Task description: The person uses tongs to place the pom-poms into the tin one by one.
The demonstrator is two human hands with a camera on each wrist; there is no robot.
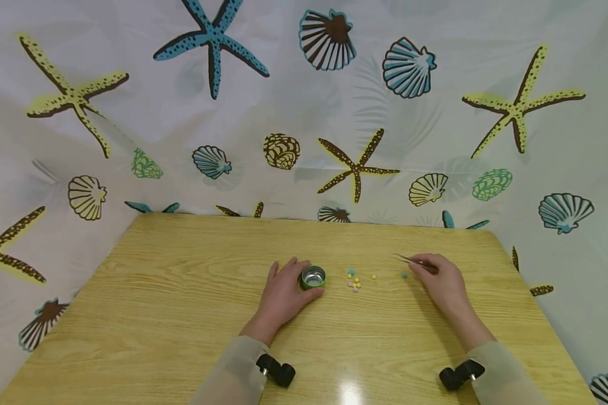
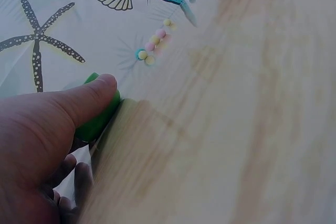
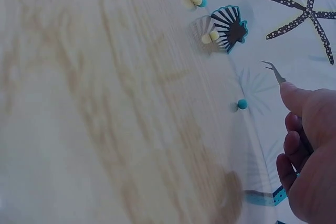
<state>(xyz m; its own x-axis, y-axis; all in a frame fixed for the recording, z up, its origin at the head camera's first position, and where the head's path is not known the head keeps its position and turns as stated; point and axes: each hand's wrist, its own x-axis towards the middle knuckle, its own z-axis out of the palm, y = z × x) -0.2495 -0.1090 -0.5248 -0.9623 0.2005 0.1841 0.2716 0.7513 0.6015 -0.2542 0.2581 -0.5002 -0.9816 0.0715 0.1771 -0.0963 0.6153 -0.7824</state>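
My left hand (image 1: 284, 292) curls round a small round green tin (image 1: 313, 277), thumb on its near side. Its silvery inside faces up, and I see nothing in it. In the left wrist view the thumb lies along the green wall (image 2: 100, 121), hiding part of it. Between finger and thumb my right hand (image 1: 445, 284) pinches thin metal tweezers (image 1: 404, 259). Their bent tips stand slightly apart with nothing between them in the right wrist view. Close to them on the table lies a single blue bead (image 3: 242, 104).
Several small yellow, pink and blue beads (image 1: 356, 284) lie clustered right of the tin. A lone yellow bead (image 1: 374, 277) sits between cluster and single blue bead. Behind the wooden table (image 1: 182, 337) hangs a white curtain (image 1: 284, 107) printed with starfish and shells.
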